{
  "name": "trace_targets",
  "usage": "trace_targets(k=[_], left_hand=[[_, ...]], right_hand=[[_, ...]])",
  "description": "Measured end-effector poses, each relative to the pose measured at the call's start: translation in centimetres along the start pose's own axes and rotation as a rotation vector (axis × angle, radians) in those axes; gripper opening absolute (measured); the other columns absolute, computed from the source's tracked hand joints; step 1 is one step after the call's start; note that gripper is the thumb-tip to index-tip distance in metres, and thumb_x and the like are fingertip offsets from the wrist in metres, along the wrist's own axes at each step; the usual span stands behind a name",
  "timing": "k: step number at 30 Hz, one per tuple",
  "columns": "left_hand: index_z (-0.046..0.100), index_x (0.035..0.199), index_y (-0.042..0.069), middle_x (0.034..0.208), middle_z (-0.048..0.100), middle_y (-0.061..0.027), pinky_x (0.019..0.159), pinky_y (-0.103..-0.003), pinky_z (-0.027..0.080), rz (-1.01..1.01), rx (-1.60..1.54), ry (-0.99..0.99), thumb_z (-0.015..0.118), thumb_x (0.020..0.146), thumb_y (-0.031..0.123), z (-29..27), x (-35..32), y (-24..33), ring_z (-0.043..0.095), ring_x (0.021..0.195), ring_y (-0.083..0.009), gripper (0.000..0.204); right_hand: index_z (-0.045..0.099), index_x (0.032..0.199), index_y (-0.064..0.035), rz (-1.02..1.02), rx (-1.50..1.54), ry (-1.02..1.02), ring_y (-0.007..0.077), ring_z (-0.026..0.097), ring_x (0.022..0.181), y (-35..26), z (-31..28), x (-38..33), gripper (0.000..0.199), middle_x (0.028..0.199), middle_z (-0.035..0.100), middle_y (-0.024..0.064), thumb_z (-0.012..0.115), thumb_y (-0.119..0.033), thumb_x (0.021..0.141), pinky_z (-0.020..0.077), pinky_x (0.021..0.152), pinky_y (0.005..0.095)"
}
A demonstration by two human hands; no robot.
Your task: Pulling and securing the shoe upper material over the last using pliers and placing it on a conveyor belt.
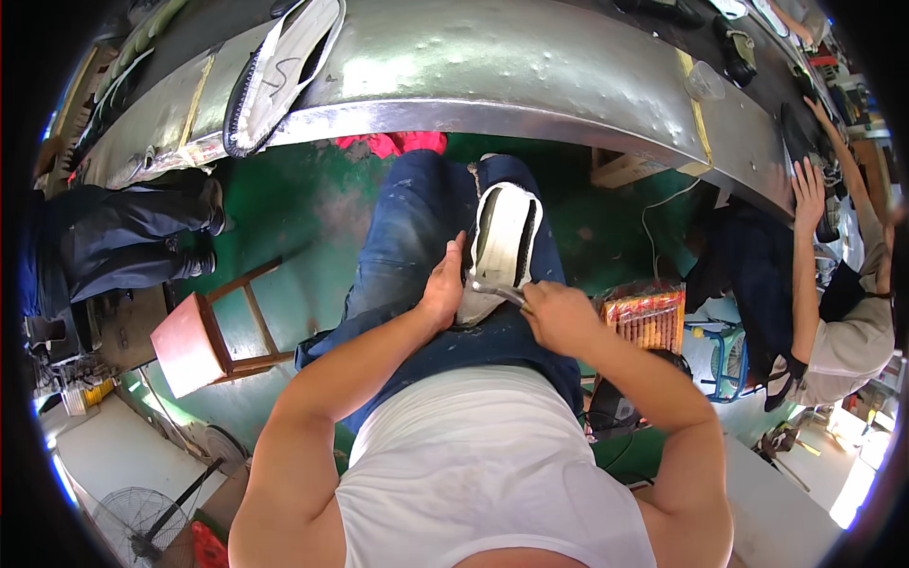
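Observation:
A shoe upper with a white lining and a dark inner strip lies lengthwise across my thighs, its narrower end toward me. My left hand is wrapped against its left side and holds it; some fingers are hidden behind it. In my right hand is a metal hand tool with a short grey head, which touches the near part of the shoe upper. The fist hides most of the handle, so its exact kind does not show.
Ahead runs a metal-covered bench, with another white-lined shoe upper at its left. A wooden stool stands left, a box of reddish sticks right. A co-worker's arm reaches to the bench at far right.

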State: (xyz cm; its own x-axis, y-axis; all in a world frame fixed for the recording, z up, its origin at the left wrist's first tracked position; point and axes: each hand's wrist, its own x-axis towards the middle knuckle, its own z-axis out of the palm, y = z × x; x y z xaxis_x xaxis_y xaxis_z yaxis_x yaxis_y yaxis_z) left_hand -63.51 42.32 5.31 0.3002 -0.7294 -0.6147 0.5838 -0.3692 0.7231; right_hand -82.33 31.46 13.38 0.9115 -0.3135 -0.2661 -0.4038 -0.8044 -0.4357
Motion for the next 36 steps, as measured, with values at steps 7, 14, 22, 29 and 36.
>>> trace_targets(k=[7, 14, 22, 29, 36], left_hand=[[0.04, 0.146, -0.004, 0.139, 0.05, -0.0285, 0.111, -0.037, 0.035, 0.35, 0.634, 0.179, 0.032, 0.107, 0.034, -0.1, -0.1, -0.1, 0.046, 0.133, -0.0394, 0.055], [0.028, 0.149, -0.007, 0.154, 0.032, -0.0258, 0.112, -0.041, 0.036, 0.762, 1.071, 0.023, 0.049, 0.098, 0.021, -0.8, 0.1, 0.3, 0.035, 0.14, -0.0407, 0.062], [0.029, 0.153, 0.008, 0.159, 0.018, -0.0241, 0.105, -0.042, 0.045, 0.749, 1.325, -0.131, 0.05, 0.098, 0.021, -0.6, -0.4, 2.4, 0.039, 0.137, -0.0428, 0.06], [0.026, 0.155, 0.02, 0.16, 0.007, -0.027, 0.096, -0.046, 0.052, 0.478, 1.448, -0.195, 0.047, 0.099, 0.027, 0.7, -0.4, 5.1, 0.056, 0.119, -0.0473, 0.06], [0.022, 0.156, 0.027, 0.16, 0.004, -0.0295, 0.095, -0.046, 0.052, 0.231, 1.606, -0.3, 0.05, 0.099, 0.035, 2.9, -1.5, 8.3, 0.062, 0.106, -0.0478, 0.064]], right_hand=[[0.05, 0.127, 0.0116, -0.023, -0.002, 0.011, 0.0354, 0.058, 0.105, -0.2, -2.8, -0.5, 0.053, 0.109, 0.059, 0.0227, 0.063, -0.007, 0.079, 0.0503, 0.091, 0.0405], [0.051, 0.123, 0.0101, 0.063, -0.26, 0.207, 0.0345, 0.061, 0.103, 0.9, -2.7, 1.1, 0.047, 0.107, 0.06, 0.0199, 0.063, -0.007, 0.08, 0.054, 0.082, 0.0417], [0.054, 0.115, -0.002, 0.216, 0.159, 0.228, 0.0394, 0.063, 0.089, 3.4, 2.1, 0.7, 0.029, 0.099, 0.062, 0.0184, 0.062, -0.014, 0.09, 0.0523, 0.076, 0.0468], [0.057, 0.108, 0.0018, 0.29, 0.456, -0.274, 0.0427, 0.063, 0.092, 5.6, -4.5, 1.3, 0.029, 0.098, 0.065, 0.0238, 0.062, -0.023, 0.093, 0.0498, 0.078, 0.0475], [0.056, 0.099, 0.0018, 0.186, 0.221, 0.116, 0.0426, 0.065, 0.083, 4.3, -1.4, 5.0, 0.034, 0.092, 0.065, 0.0231, 0.056, -0.032, 0.098, 0.0514, 0.073, 0.0484]])
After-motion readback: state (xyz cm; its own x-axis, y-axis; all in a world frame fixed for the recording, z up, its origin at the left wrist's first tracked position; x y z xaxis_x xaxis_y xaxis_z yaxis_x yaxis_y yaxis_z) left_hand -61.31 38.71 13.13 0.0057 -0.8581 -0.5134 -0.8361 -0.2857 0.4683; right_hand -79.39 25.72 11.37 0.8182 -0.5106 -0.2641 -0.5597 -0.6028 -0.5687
